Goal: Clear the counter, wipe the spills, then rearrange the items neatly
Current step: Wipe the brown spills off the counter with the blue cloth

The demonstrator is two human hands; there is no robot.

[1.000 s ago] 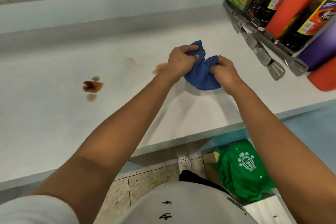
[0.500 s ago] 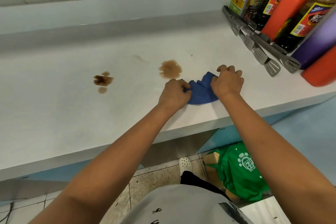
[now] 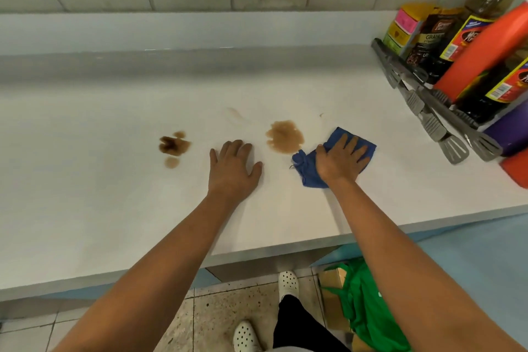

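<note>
While the right hand [image 3: 341, 158] lies flat on the crumpled blue cleaning cloth [image 3: 307, 167], fingers [image 3: 350, 143] straight and spread, pressing it to the white tabletop [image 3: 85, 180], the left hand [image 3: 233, 168] rests palm-down on bare surface w/ fingers relaxed, holding nothing. Cloth sits just right of the light-brown watery spill [image 3: 284, 136], its left edge nearly touching the puddle. A darker brown spill [image 3: 173, 146] w/ a small drop below it lies further left, beyond the left hand. A faint smear [image 3: 235, 113] shows between the two spills, nearer the wall. At far right, grey metal tongs [image 3: 428, 111] lie on the tabletop in front of a cluster of dark sauce bottles [image 3: 457, 43], an orange bottle [image 3: 483, 51] & a yellow-pink box [image 3: 403, 27]. Below the tabletop edge: green bag [image 3: 368, 311] on the floor.
</note>
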